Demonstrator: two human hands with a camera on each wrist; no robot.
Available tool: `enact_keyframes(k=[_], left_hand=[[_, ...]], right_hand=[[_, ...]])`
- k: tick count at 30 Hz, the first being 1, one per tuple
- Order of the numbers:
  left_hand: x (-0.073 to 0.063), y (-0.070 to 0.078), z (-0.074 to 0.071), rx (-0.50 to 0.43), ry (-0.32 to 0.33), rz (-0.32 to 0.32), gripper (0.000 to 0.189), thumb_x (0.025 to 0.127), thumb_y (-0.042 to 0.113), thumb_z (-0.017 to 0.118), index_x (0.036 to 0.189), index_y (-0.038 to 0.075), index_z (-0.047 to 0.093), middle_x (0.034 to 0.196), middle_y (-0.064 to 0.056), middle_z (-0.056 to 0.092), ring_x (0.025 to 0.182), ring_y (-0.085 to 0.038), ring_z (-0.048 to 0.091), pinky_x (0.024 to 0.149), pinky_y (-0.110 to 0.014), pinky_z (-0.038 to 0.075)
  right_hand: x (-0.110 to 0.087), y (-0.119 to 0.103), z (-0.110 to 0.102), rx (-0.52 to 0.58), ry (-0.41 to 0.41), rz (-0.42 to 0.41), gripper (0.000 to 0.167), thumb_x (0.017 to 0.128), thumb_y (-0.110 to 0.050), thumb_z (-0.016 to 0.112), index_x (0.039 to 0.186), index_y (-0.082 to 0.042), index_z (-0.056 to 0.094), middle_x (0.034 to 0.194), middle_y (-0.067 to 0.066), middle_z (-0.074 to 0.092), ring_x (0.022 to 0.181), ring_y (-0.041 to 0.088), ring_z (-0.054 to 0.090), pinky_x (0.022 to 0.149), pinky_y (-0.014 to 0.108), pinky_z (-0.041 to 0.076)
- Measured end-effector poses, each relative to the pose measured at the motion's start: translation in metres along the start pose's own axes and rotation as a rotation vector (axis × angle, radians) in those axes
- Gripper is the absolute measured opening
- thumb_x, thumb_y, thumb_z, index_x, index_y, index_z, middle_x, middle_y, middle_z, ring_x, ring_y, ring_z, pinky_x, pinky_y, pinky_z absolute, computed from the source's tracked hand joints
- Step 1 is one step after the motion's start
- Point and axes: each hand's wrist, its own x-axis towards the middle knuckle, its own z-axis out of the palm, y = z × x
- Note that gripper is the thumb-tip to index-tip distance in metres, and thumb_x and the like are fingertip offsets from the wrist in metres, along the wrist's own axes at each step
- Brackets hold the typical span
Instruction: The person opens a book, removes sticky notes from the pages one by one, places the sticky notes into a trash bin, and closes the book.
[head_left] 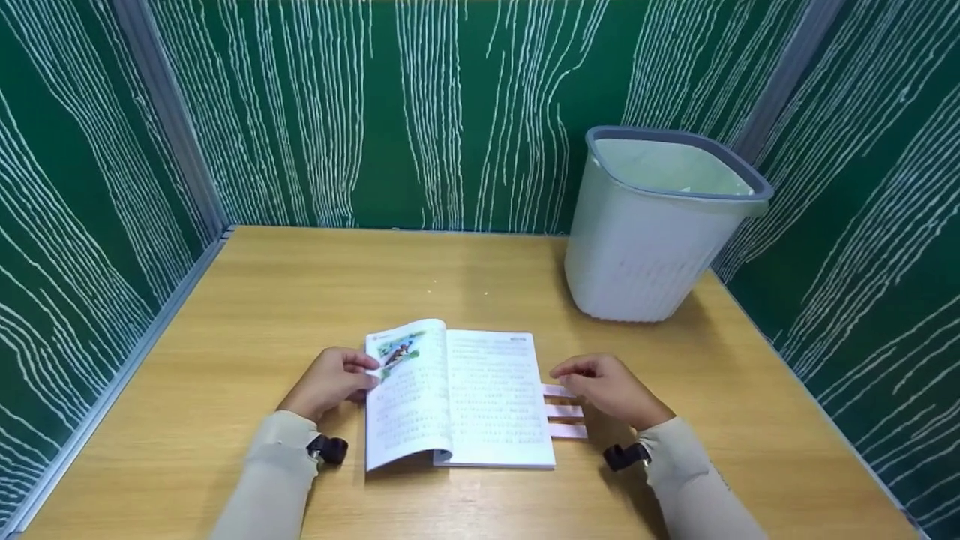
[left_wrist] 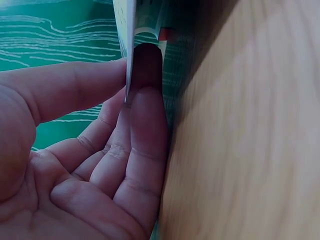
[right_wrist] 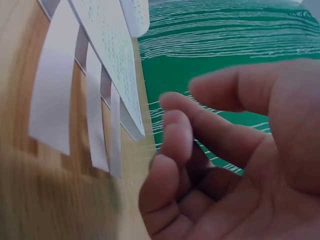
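An open book [head_left: 495,405] lies on the table, its left pages lifted and curving, with a coloured picture near their top. My left hand [head_left: 335,381] pinches the left page edge; in the left wrist view the thumb is on one side of the page [left_wrist: 131,45] and fingers are on the other. Three pale pink paper strips [head_left: 564,411] stick out from the book's right edge. Beside them my right hand [head_left: 611,386] hovers, holding nothing. In the right wrist view its fingers [right_wrist: 165,180] are loosely bent, with a gap between thumb and index finger, apart from the strips [right_wrist: 55,90].
A white bin [head_left: 637,247] with a grey rim stands at the back right of the wooden table [head_left: 315,277]. Green panels [head_left: 480,112] with white wavy lines enclose the table at the back and sides.
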Motion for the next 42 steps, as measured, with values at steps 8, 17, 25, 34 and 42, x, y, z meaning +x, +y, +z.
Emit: enact_keyframes(k=[8, 17, 25, 34, 42], left_hand=[[-0.002, -0.002, 0.001, -0.019, -0.018, 0.026, 0.023, 0.087, -0.003, 0.072, 0.11, -0.004, 0.07, 0.087, -0.008, 0.064, 0.075, -0.018, 0.067, 0.069, -0.032, 0.061], [0.0, 0.004, 0.0, 0.014, 0.003, -0.008, 0.021, 0.088, -0.003, 0.072, 0.108, -0.001, 0.071, 0.093, -0.011, 0.066, 0.079, -0.02, 0.068, 0.07, -0.032, 0.061], [-0.001, 0.002, -0.001, 0.025, 0.005, -0.017, 0.021, 0.089, -0.002, 0.072, 0.109, -0.001, 0.071, 0.095, -0.012, 0.066, 0.08, -0.021, 0.068, 0.07, -0.032, 0.06], [-0.004, -0.001, -0.001, 0.029, -0.009, -0.005, 0.022, 0.089, -0.001, 0.072, 0.111, -0.001, 0.071, 0.095, -0.012, 0.066, 0.078, -0.021, 0.069, 0.071, -0.032, 0.061], [-0.003, 0.0, -0.001, 0.038, -0.004, -0.003, 0.022, 0.089, 0.0, 0.073, 0.112, -0.001, 0.071, 0.094, -0.01, 0.065, 0.079, -0.019, 0.07, 0.071, -0.03, 0.06]], right_hand=[[0.003, 0.011, -0.002, -0.007, -0.135, -0.036, 0.021, 0.1, -0.017, 0.065, 0.113, -0.006, 0.077, 0.099, 0.011, 0.074, 0.075, 0.016, 0.063, 0.065, 0.028, 0.054], [0.006, 0.015, 0.002, -0.015, -0.163, -0.028, 0.019, 0.1, -0.02, 0.067, 0.112, -0.01, 0.078, 0.103, 0.006, 0.074, 0.076, 0.015, 0.057, 0.065, 0.025, 0.048], [0.005, 0.01, 0.005, -0.019, -0.156, -0.02, 0.017, 0.1, -0.018, 0.066, 0.11, -0.013, 0.079, 0.107, 0.006, 0.074, 0.088, 0.02, 0.059, 0.073, 0.029, 0.05], [0.004, 0.014, 0.008, 0.023, -0.169, -0.025, 0.019, 0.1, -0.016, 0.065, 0.111, -0.01, 0.079, 0.105, 0.006, 0.073, 0.091, 0.018, 0.059, 0.079, 0.028, 0.052], [0.001, 0.011, 0.007, 0.05, -0.163, -0.048, 0.022, 0.1, -0.017, 0.067, 0.114, -0.006, 0.078, 0.112, 0.01, 0.075, 0.096, 0.016, 0.061, 0.085, 0.025, 0.052]])
